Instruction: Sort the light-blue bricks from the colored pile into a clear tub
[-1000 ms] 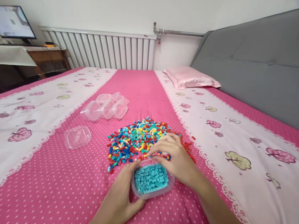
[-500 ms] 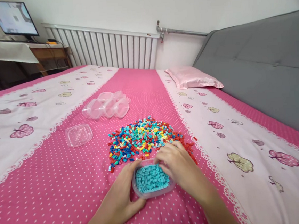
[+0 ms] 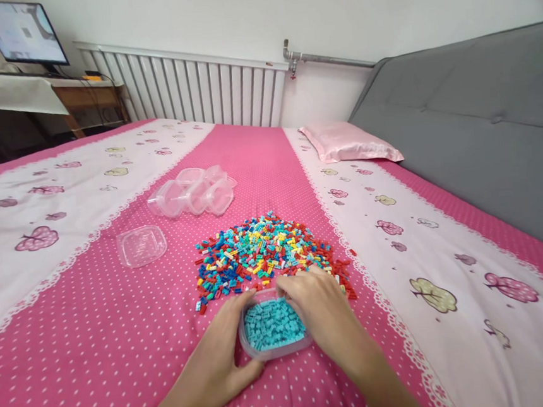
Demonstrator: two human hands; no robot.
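My left hand (image 3: pixel 231 340) grips the left side of a clear plastic container (image 3: pixel 275 356), its thumb at the near rim and its fingers at the far left corner. Small turquoise toy bricks (image 3: pixel 273 323) fill much of the container. Curled over the container's right end is my right hand (image 3: pixel 319 307), fingers closed at the far right rim. Its fingertips are mostly hidden, so what they pinch does not show. Just beyond both hands spreads a heap of mixed toy bricks (image 3: pixel 260 245) in red, blue, yellow, turquoise and white.
Several clear plastic containers (image 3: pixel 194 191) lie in a group beyond the heap. A single clear lid or shallow tray (image 3: pixel 142 246) rests nearer, on the left. Everything lies on a pink dotted bedspread (image 3: pixel 98 345). A pink pillow (image 3: pixel 349 143) sits by the grey headboard (image 3: pixel 470 85).
My right hand has shifted slightly down and left, covering more of the container's right end. My left hand keeps its grip. The whole view has shifted a little.
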